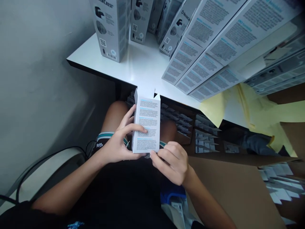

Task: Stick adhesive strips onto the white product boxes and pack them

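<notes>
A small white cardboard box (148,127) with grey printed text and blue headings is held upright over my lap, its flaps sticking up open at the top end. My left hand (119,140) grips it from the left, with one finger lying across the printed face and the thumb under the bottom edge. At the lower right corner my right hand (171,160) is closed, thumb and fingertips against the box's bottom edge. The inside of the box is out of sight.
Printed boxes (109,31) stand on the white table (143,66), with larger text-covered boxes (205,47) stacked on the right. Yellow sheets (214,108) hang over the edge. Below are cartons (228,187) with rows of folded boxes (205,141). A black cable (47,157) runs at left.
</notes>
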Demonstrator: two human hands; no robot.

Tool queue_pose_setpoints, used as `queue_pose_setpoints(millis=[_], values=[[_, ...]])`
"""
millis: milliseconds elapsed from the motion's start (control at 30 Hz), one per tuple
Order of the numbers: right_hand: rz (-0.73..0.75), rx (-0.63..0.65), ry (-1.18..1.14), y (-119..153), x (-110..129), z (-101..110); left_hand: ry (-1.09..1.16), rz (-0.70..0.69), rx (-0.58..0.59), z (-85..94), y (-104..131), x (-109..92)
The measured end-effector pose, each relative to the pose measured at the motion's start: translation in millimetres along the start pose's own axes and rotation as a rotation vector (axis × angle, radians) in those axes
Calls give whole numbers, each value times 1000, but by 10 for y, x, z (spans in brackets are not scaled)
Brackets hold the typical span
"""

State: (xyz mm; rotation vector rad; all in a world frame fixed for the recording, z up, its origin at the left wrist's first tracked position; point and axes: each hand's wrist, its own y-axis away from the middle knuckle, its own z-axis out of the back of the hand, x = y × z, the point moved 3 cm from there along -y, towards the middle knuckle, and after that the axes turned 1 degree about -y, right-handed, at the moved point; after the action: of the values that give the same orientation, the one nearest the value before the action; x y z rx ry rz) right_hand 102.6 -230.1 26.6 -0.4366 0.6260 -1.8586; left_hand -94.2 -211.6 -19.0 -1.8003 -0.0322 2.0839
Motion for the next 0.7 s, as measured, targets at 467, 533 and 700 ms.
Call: queue_pose_setpoints(millis=[467,533,700], values=[[-510,-270,-544,99,-43,-65,44,2,4,-7,22,54],[-541,-264,-471,104,-21,-126,75,3,17,-28,26,55],[-514,-257,-325,123,29,-206,86,-4,20,-61,18,13]])
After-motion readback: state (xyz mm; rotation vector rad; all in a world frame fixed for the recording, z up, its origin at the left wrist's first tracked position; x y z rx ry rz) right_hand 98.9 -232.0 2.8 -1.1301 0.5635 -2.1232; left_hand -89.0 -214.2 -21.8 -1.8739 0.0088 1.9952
